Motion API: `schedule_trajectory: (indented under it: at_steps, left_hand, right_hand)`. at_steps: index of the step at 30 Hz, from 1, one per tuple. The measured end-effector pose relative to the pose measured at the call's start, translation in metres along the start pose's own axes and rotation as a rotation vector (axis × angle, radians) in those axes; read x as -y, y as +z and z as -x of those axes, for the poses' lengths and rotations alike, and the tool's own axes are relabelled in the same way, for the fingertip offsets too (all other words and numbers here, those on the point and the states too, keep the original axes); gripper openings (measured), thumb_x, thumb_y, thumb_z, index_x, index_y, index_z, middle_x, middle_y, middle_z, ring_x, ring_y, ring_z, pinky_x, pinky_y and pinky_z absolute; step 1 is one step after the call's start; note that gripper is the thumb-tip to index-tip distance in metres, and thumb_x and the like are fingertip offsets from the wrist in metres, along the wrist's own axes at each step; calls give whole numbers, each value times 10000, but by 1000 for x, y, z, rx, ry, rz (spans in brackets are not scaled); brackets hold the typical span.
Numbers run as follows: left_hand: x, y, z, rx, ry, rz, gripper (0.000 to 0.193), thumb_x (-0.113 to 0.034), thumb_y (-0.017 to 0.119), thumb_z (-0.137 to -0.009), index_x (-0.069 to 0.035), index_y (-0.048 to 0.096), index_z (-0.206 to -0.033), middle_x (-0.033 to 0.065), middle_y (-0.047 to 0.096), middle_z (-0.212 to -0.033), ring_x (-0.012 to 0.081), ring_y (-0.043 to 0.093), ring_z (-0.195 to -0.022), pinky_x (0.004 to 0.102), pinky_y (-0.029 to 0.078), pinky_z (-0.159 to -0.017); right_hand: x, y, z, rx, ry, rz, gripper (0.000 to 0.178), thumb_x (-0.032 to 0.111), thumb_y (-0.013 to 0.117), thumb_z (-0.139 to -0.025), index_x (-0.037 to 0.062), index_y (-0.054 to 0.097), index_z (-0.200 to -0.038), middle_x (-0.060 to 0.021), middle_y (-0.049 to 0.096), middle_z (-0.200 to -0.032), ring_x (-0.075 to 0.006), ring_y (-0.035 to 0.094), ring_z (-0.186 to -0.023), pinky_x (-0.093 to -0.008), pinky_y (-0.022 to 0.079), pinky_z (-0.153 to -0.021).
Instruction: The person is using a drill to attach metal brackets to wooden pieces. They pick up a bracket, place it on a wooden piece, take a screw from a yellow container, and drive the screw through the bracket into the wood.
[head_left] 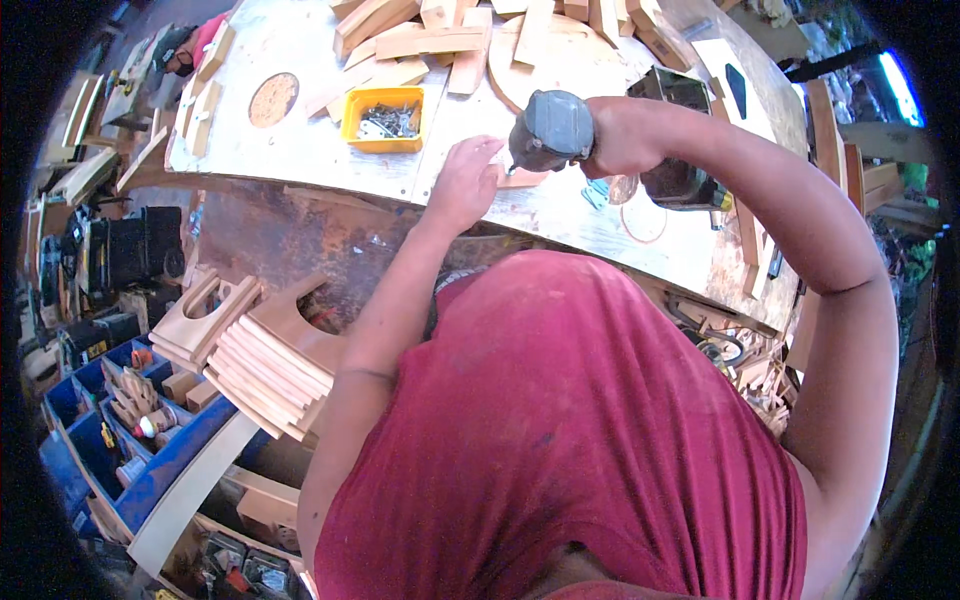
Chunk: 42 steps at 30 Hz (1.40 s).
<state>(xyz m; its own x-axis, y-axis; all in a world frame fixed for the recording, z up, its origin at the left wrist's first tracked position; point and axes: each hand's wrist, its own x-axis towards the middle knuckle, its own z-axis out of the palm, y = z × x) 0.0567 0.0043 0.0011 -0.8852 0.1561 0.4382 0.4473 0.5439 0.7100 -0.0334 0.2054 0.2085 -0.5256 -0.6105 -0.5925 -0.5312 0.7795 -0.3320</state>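
Observation:
My right hand is wrapped round the grip of a dark grey power drill, held above the near edge of the workbench. The drill's tip points down at a small reddish-brown piece of wood, partly hidden beneath it. Close to the tip, my left hand has its fingers curled together beside that wood. Whatever lies between those fingers is too small to make out. Just beyond my left hand stands a yellow bin with loose metal screws and fittings inside.
Cut wooden pieces are heaped along the back of the white workbench. A dark open case stands right of the drill. At lower left are stacked curved boards and a blue divided crate. Another person is at far left.

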Motion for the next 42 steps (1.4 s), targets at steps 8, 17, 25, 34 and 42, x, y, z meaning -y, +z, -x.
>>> schedule_trajectory:
  at_steps: [8, 17, 25, 34, 42]
  left_hand:
    - [20, -19, -3, 450, -154, -105, 532, -260, 834, -716, -87, 644, -1182, 90, 608, -1256, 309, 521, -1207, 413, 399, -1051]
    - [33, -7, 9, 270, -70, -52, 371, -246, 792, -732, -111, 686, -1061, 77, 636, -1040, 293, 568, -1041, 410, 457, -928]
    - [33, -9, 6, 343, -82, -32, 411, -222, 789, -737, -59, 672, -1096, 100, 625, -1047, 293, 552, -1055, 404, 443, -975]
    - [43, -3, 6, 349, -43, -32, 419, -205, 782, -725, -69, 651, -1099, 93, 609, -1063, 298, 542, -1063, 411, 430, -988]
    - [42, -3, 3, 396, -57, -65, 454, -209, 778, -726, -96, 647, -1146, 93, 604, -1074, 299, 539, -1072, 411, 427, -996]
  right_hand:
    - [15, -5, 4, 59, 50, 57, 309, 181, 698, -753, -13, 682, -993, -222, 697, -918, -341, 679, -870, -420, 531, -779]
    - [13, -7, -1, 82, 6, 3, 430, 137, 704, -768, 19, 619, -1172, -212, 684, -1034, -346, 664, -978, -422, 522, -869]
    - [5, -2, -8, 60, -125, 32, 447, 132, 735, -746, 27, 601, -1159, -199, 671, -1009, -344, 663, -955, -424, 530, -866]
    - [-7, 1, -16, 122, -182, 49, 427, 140, 747, -755, 39, 597, -1141, -190, 676, -955, -362, 670, -908, -425, 548, -823]
    - [-8, 9, -13, 105, -141, 80, 393, 144, 747, -734, 24, 626, -1088, -192, 687, -970, -361, 671, -921, -420, 548, -824]
